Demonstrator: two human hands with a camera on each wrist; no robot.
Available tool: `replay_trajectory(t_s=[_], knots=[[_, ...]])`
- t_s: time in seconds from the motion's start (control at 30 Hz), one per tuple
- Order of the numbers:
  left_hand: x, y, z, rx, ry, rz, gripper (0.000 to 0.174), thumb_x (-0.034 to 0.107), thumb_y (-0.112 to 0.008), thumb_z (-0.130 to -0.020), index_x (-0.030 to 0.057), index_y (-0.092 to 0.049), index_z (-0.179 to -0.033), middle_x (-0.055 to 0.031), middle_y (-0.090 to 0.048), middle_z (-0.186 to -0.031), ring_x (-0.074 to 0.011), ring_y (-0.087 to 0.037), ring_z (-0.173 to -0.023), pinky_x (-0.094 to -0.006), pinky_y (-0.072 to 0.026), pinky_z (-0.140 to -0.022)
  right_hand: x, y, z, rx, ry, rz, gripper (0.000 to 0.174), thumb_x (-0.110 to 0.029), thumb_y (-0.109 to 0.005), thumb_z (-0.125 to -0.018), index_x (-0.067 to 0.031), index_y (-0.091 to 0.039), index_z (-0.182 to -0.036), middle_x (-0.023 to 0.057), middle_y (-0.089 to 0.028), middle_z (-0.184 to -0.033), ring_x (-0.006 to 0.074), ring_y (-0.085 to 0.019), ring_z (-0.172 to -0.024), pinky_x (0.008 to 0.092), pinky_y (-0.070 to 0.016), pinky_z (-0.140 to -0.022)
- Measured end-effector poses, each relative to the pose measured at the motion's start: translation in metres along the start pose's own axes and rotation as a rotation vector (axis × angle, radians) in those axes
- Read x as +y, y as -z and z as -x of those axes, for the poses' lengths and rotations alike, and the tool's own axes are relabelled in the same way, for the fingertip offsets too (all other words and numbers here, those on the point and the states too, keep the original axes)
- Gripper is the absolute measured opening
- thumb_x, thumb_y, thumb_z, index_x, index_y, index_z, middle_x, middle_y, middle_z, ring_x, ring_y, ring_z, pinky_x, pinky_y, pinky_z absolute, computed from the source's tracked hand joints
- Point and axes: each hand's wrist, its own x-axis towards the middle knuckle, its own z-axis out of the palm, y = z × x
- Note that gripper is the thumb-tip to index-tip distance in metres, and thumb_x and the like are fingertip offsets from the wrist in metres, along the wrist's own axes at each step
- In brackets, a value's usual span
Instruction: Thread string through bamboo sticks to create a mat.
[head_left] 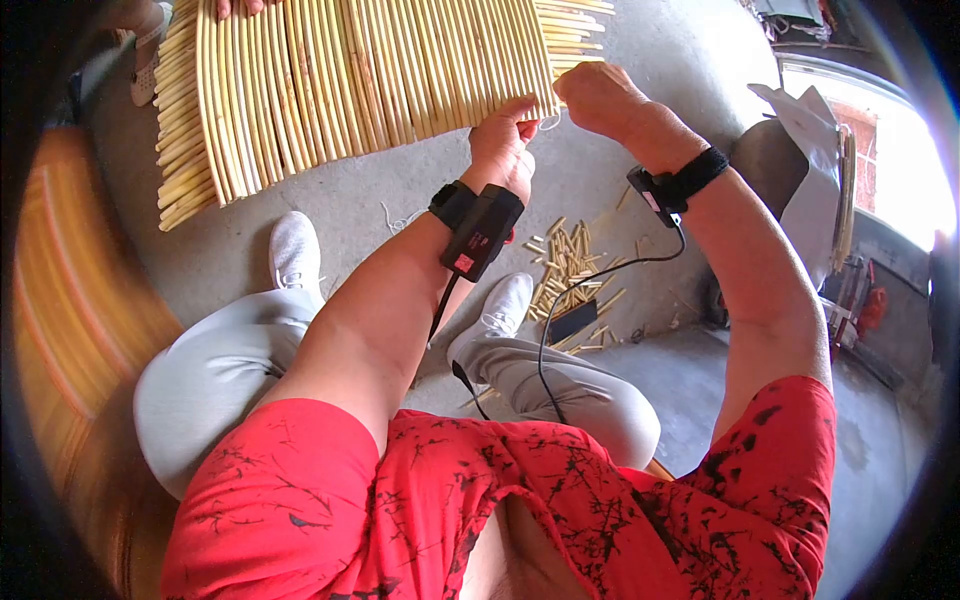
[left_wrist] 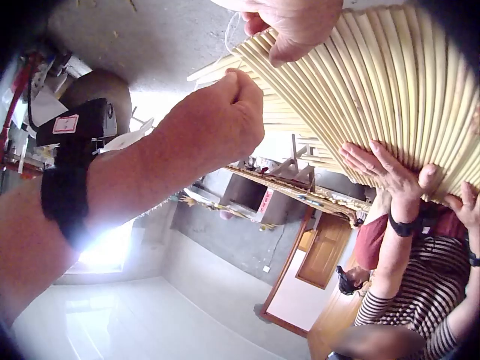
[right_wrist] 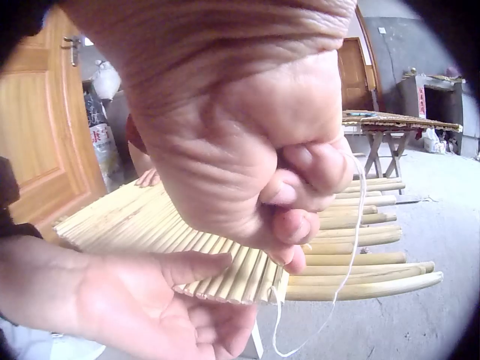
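A mat of pale sticks [head_left: 370,75] [left_wrist: 390,75] [right_wrist: 142,221] lies at the top of the head view, its near right corner between the two hands. My left hand [head_left: 503,155] [left_wrist: 296,22] [right_wrist: 157,304] grips the near edge, thumb on top and fingers underneath. Just beyond that corner, my right hand [head_left: 612,103] [left_wrist: 214,124] [right_wrist: 240,127] has curled fingers pinching a white string [right_wrist: 352,255]. The string loops below the hand to the mat's corner in the right wrist view. Fingertips partly hide the pinched part.
Cut stick pieces [head_left: 565,270] are heaped on the floor by a dark flat object [head_left: 573,323]. Another person in a striped top [left_wrist: 412,281] rests both hands on the mat's far side. A wooden door [right_wrist: 49,112] and a trestle table [right_wrist: 397,120] stand farther off.
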Motion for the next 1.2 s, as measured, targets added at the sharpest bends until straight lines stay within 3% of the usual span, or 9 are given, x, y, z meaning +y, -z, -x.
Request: replay_trajectory(t_s=[1.0, 1.2], knots=[[0.000, 0.004, -0.006, -0.072, -0.037, 0.002, 0.012, 0.006, -0.067, -0.072, 0.0053, -0.059, -0.081, -0.0031, -0.059, -0.080, -0.0130, -0.055, -0.073, -0.0249, -0.0437, -0.070, -0.012, -0.002, -0.007, -0.047, -0.059, 0.026, 0.014, -0.004, -0.052, -0.070, -0.0050, -0.066, -0.073, 0.0157, -0.063, -0.074, 0.0308, -0.063, -0.072, 0.0392, -0.0503, -0.064], [0.005, -0.005, 0.006, 0.067, -0.038, -0.058, 0.007, 0.007, -0.067, -0.074, 0.0063, -0.060, -0.075, 0.0001, -0.056, -0.071, -0.0095, -0.051, -0.064, -0.0200, -0.0415, -0.063, -0.015, -0.005, 0.000, 0.011, -0.028, 0.044, 0.015, -0.010, -0.053, -0.074, -0.0004, -0.064, -0.077, 0.0167, -0.064, -0.075, 0.0302, -0.064, -0.070, 0.0403, -0.0516, -0.060]])
